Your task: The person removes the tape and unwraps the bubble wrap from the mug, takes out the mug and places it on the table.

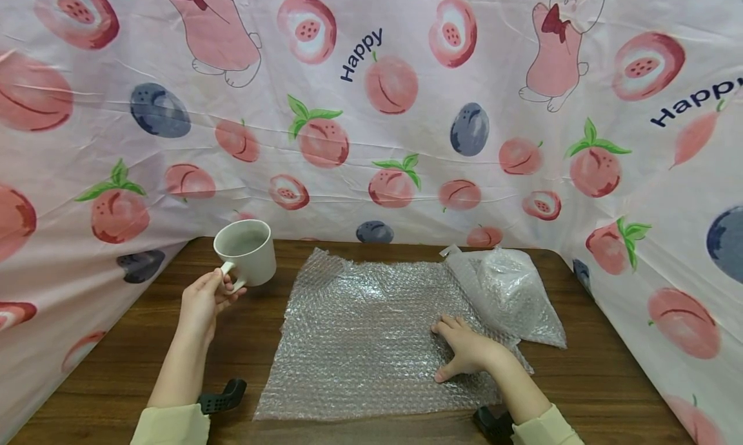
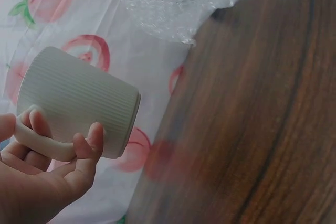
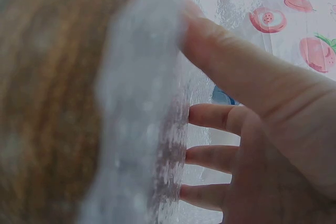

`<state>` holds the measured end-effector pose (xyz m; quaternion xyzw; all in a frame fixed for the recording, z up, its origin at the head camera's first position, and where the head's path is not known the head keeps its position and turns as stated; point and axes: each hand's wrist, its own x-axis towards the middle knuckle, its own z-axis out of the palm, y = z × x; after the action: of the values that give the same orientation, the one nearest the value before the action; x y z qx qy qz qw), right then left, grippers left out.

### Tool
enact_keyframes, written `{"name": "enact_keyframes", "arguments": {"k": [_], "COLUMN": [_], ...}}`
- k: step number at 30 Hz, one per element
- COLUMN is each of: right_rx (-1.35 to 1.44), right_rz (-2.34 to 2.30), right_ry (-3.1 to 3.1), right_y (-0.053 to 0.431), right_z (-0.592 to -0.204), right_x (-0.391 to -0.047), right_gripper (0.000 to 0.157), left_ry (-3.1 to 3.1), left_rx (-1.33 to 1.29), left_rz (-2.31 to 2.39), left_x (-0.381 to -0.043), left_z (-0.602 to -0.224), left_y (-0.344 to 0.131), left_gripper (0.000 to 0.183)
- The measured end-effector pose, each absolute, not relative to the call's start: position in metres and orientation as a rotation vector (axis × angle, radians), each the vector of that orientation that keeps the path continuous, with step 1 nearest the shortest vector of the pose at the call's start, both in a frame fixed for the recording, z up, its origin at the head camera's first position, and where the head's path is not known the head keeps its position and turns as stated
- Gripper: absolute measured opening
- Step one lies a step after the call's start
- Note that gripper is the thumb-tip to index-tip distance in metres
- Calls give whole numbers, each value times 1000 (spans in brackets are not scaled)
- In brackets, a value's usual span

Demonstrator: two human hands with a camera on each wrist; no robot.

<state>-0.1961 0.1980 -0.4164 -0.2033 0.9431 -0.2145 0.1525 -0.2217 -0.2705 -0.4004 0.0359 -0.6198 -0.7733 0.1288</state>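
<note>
My left hand grips a white mug by its handle, above the left part of the table. The left wrist view shows the mug with fine vertical ribs on its outside and the fingers curled through and round the handle. A sheet of bubble wrap lies spread flat over the middle of the table. On its right part rests my right hand, fingers spread and fingertips touching the plastic. In the right wrist view the fingertips of this hand meet the bubble wrap.
A bubble-wrapped bundle sits at the back right, against the sheet's right edge. The dark wooden table is bounded at the back and both sides by a fruit-patterned cloth.
</note>
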Motion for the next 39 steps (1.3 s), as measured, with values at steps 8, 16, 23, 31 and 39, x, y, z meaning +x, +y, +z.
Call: {"name": "enact_keyframes", "arguments": {"k": [8,16,23,31,39], "right_rx": [-584,-590,-591,-606,-607], "right_rz": [-614,-611,-625,-620,-614], "right_ry": [2714,2720,2706,2715,2718], "right_y": [197,197,198,198,198], "right_z": [-417,-417,-419,-419,-419], "right_x": [-196,-196,-196,-195,-195], "right_gripper": [83,84,84,84,85], "left_ry": [-1791,-1813,-1824,-1830,-1853], "left_rx": [145,185,189,216,231], "left_rz": [-2264,-2252,-2241,-2245,-2247], "left_x": [-226,-228,-228,-229,-230], "left_z": [-409,-416,-420,-426,-429], "left_y": [-273,-275,-277,-279,-282], "left_gripper": [31,31,32,32,31]}}
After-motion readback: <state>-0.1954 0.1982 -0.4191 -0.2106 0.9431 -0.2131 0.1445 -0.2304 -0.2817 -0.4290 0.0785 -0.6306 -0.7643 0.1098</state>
